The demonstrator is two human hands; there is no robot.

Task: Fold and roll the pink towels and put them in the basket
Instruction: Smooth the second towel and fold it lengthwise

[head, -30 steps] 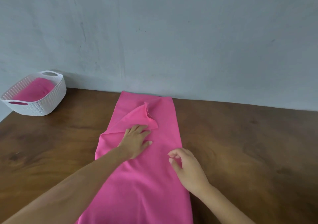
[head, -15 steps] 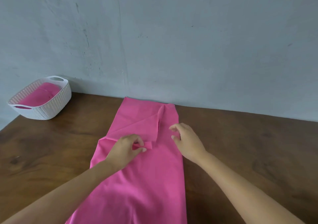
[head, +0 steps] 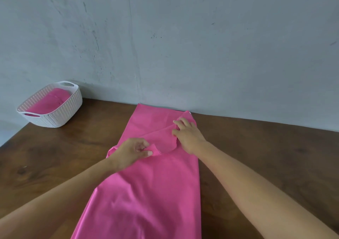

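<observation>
A spread towel is lying lengthwise down the middle of the surface, its far end reaching the wall behind. A basket is sitting at the far left of the surface, well apart from this towel, just before the wall, and a stowed towel is lying inside it. A flap is lying folded over the spread towel's far half. The left hand is pinching the flap's near corner, left of centre. The right hand is resting on the flap's far right part.
</observation>
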